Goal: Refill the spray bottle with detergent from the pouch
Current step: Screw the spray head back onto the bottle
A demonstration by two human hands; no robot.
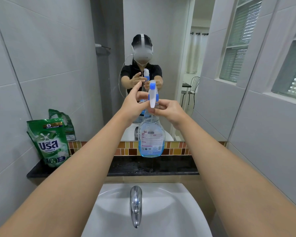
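A clear spray bottle [151, 139] with a little blue liquid at its bottom hangs in the air above the black ledge [169, 166]. Its white and blue trigger head [153, 93] points up. My right hand [169, 112] grips the bottle's neck just under the head. My left hand [135, 101] touches the head from the left, thumb at its base and fingers stretched out. The green detergent pouch [50, 142] stands upright at the ledge's left end, against the wall.
A white basin [174, 211] with a chrome tap [135, 204] lies below my arms. A wall mirror [161, 40] behind the ledge reflects me and the bottle. A coloured tile strip [176, 148] runs under it. Tiled walls close in on both sides.
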